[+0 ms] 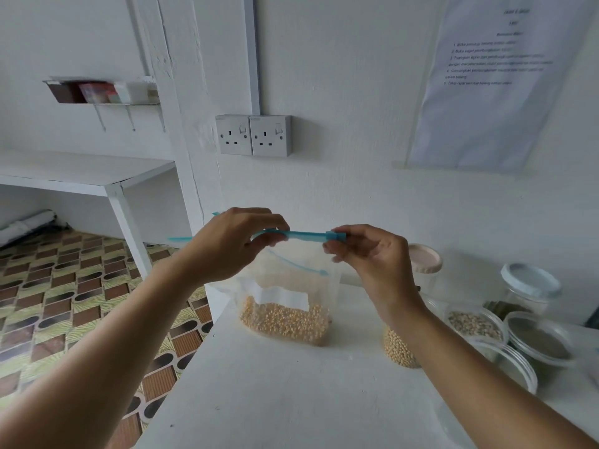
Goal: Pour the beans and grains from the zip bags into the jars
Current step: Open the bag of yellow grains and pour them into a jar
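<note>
A grey double socket (pixel 253 135) is fixed on the white wall. Straight above it runs a white conduit (pixel 254 53). Up and right of the socket hangs a printed sheet (pixel 486 82), too blurred to read. Up and left of the socket is a small wall shelf (pixel 103 92) with boxes. Lower left of the socket are a white shelf board (pixel 87 176), a patterned floor (pixel 64 286) and a white roll (pixel 29 223). Below the socket lies a white counter (pixel 291 384).

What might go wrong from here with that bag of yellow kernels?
The left hand and right hand pinch only the blue strip of the zip bag; a sudden tug could jolt kernels out. The bag is near the left edge of the table, so spills may reach the floor. The right forearm passes over open jars and might knock one.
</note>
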Demonstrator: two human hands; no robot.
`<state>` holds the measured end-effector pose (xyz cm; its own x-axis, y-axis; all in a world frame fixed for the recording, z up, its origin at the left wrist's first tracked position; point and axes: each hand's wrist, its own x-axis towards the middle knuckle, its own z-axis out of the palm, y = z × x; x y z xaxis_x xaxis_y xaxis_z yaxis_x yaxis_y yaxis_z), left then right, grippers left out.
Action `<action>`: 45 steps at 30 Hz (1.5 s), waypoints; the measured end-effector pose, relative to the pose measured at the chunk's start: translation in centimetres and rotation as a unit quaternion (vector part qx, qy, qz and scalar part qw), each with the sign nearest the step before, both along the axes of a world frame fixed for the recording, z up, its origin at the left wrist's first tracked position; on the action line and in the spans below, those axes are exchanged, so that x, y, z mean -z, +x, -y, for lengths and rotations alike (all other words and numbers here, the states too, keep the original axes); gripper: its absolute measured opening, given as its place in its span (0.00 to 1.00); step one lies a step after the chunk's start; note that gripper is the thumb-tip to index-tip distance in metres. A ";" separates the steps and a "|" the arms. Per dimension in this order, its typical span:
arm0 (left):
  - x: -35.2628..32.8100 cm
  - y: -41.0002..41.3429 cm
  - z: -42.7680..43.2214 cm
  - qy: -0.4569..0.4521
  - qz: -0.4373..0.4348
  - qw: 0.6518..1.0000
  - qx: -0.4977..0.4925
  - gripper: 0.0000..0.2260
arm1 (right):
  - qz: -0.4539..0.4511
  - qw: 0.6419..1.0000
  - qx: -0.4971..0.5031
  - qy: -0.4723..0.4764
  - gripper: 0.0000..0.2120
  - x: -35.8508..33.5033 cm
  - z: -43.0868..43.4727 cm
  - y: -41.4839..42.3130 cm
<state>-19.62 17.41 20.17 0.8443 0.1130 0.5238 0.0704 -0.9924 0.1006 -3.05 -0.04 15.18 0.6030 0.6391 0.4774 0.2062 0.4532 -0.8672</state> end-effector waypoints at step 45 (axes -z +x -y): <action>2.0 -3.2 3.4 -0.088 0.052 0.995 -0.023 0.09 | 0.135 0.990 -0.028 -0.018 0.08 1.8 5.5 1.0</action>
